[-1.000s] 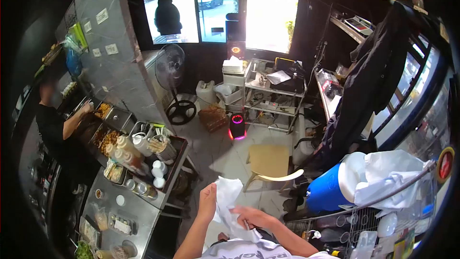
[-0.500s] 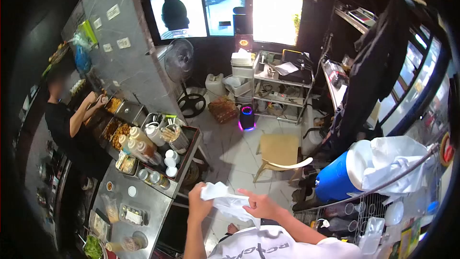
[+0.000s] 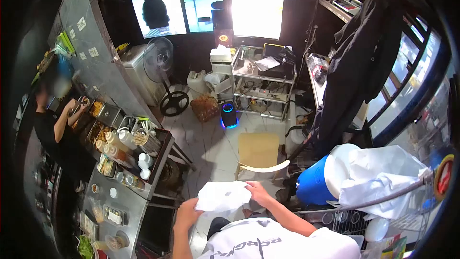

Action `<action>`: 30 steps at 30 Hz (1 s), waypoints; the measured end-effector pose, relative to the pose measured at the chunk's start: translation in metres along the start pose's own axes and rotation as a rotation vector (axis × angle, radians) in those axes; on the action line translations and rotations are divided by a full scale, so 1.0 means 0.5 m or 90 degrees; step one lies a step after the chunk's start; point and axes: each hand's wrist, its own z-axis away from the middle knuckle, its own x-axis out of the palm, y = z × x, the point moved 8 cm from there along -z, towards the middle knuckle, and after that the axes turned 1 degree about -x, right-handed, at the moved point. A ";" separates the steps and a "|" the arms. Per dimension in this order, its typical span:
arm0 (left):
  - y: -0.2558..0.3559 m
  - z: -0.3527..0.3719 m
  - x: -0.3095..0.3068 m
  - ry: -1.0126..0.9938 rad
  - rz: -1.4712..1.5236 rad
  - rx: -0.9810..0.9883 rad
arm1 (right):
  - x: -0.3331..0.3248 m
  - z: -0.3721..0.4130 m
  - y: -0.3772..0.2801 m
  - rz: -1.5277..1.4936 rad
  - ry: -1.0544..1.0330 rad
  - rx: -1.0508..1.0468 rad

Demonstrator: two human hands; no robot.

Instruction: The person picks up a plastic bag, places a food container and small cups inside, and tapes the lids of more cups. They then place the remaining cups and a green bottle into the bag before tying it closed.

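Observation:
Between my two hands a thin white plastic bag [image 3: 223,196] is stretched out flat, with a small dark mark on its surface. My left hand [image 3: 188,212] is closed on its lower left edge. Its upper right corner is pinched in the fingers of my right hand [image 3: 258,193]. The bag hangs in front of my white shirt, above the tiled floor, apart from the metal counter [image 3: 125,205] to the left.
Sauce bottles [image 3: 115,146], jars [image 3: 129,178] and cups [image 3: 144,161] crowd the counter. Behind it, a person in black [image 3: 55,129] works at food trays. A yellow chair [image 3: 258,148] stands ahead. On the right are a blue barrel [image 3: 316,177] and a wire rack [image 3: 357,223].
The bag was bunched and hanging; now it is spread flat between both hands. My right hand has gone from a pointing pose to gripping its corner. The view has shifted right.

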 end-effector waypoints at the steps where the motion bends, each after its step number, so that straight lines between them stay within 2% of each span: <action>1: 0.042 0.003 0.016 -0.064 -0.055 -0.058 | 0.035 0.006 -0.015 -0.083 -0.034 0.001; 4: -0.029 0.008 0.078 0.062 0.023 -0.172 | 0.089 0.009 -0.040 0.074 -0.056 0.049; 5: -0.042 0.009 0.072 0.163 0.048 -0.168 | 0.105 0.007 -0.057 0.154 -0.084 -0.007; 6: -0.057 0.014 0.058 0.245 0.064 -0.219 | 0.120 0.006 -0.066 0.233 -0.113 -0.063; 8: -0.052 0.022 0.017 0.401 0.172 -0.098 | 0.137 0.009 -0.083 0.350 -0.163 -0.153; 10: -0.056 0.032 -0.018 0.355 0.016 -0.101 | 0.136 0.003 -0.080 0.429 -0.212 -0.219; 11: -0.036 0.047 -0.040 0.335 -0.071 -0.059 | 0.108 -0.015 -0.054 0.547 -0.201 -0.258; 13: -0.080 0.075 -0.039 0.344 -0.075 -0.017 | 0.014 -0.082 0.098 0.782 -0.241 -0.365; 14: -0.148 0.094 -0.004 0.328 -0.056 -0.060 | -0.057 -0.125 0.229 0.918 -0.388 -0.171; 16: -0.274 0.118 0.119 0.226 -0.006 -0.122 | -0.117 -0.197 0.271 0.996 -0.514 0.105; 17: -0.318 0.141 0.168 0.225 -0.018 -0.157 | -0.095 -0.176 0.212 0.923 -0.496 0.203; 18: -0.332 0.142 0.180 0.141 0.033 -0.244 | -0.062 -0.162 0.155 0.845 -0.455 0.302; 19: -0.319 0.130 0.164 0.176 0.066 -0.236 | 0.024 -0.181 0.074 0.740 -0.471 0.238; 20: -0.238 0.111 0.069 0.324 0.121 -0.172 | 0.100 -0.207 -0.005 0.689 -0.446 0.158; 21: -0.145 0.078 -0.061 0.358 0.158 -0.105 | 0.170 -0.233 -0.089 0.663 -0.407 0.053; 22: -0.059 0.076 -0.174 0.494 0.203 -0.021 | 0.231 -0.247 -0.166 0.649 -0.366 -0.039; 24: 0.150 0.151 -0.397 0.702 0.250 0.244 | 0.317 -0.248 -0.250 0.696 -0.319 -0.147; 25: 0.222 0.211 -0.446 0.657 0.213 0.418 | 0.346 -0.239 -0.251 0.750 -0.315 -0.175; 26: 0.252 0.284 -0.438 0.734 -0.073 0.542 | 0.373 -0.230 -0.221 0.829 -0.341 -0.187; 28: 0.127 0.277 -0.367 0.610 -0.019 0.453 | 0.431 -0.191 -0.111 1.007 -0.468 -0.207; 30: -0.157 0.248 -0.225 0.501 0.070 0.018 | 0.487 -0.134 0.033 1.144 -0.669 -0.253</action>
